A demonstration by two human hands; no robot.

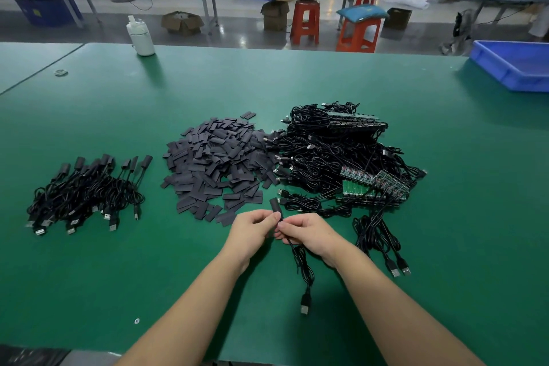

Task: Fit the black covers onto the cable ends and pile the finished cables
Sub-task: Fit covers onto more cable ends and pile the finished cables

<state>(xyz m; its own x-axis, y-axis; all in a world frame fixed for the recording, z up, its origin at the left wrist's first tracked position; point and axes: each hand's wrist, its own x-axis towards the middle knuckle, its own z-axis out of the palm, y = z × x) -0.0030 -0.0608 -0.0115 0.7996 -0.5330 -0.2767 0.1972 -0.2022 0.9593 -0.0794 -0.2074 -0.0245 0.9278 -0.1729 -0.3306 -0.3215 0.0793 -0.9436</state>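
Two hands meet over the near middle of the green table [386, 83], working one black cover [275, 207] onto the end of a cable [303, 264]; the cover pokes up and away from between the fingertips, and the rest of the cable hangs toward the table edge with its USB plug [305, 304] resting on the mat. The cover looks like a light, soft, flattened sleeve, so it'll probably squash shut if pinched on the flats; I'd hold it by the edges so the mouth stays open. The cable is thin and floppy, no stiffness to push with, so the grip needs to be right up at the end being covered, not back along the cord. The left hand [252, 230] has its fingers curled in, pinching the lower part of the cover; the right hand [309, 233] is closed around the cable just below it, though I can't quite see where the sleeve stops. The loose covers heap [214, 163] sits just beyond the hands, the uncovered cables pile [335, 151] beside it to the right, and the finished cables pile [86, 190] lies well off to the left.
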